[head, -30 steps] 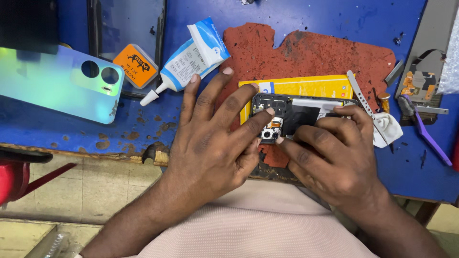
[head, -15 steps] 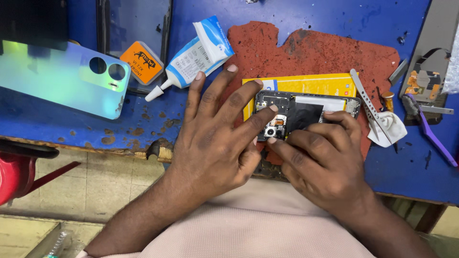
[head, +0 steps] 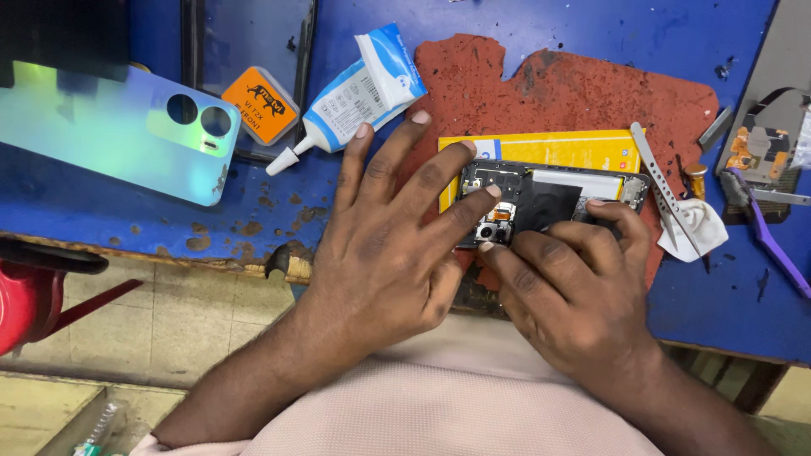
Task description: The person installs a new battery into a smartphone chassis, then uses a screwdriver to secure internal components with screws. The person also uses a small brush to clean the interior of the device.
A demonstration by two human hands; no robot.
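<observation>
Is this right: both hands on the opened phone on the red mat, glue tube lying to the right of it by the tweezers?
Not quite. The head view shows the glue tube lying to the left of the opened phone, beside the orange tag, not by the tweezers. The rest holds: left hand and right hand both rest on the phone on the red mat.

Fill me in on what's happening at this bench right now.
A person is working on an opened phone with both bare hands. The left hand lies spread over its camera end, a fingertip by the small camera module. The right hand grips the lower edge. The phone rests on a yellow card over a worn red mat. The phone's removed back cover, a glue tube and tweezers lie nearby.
</observation>
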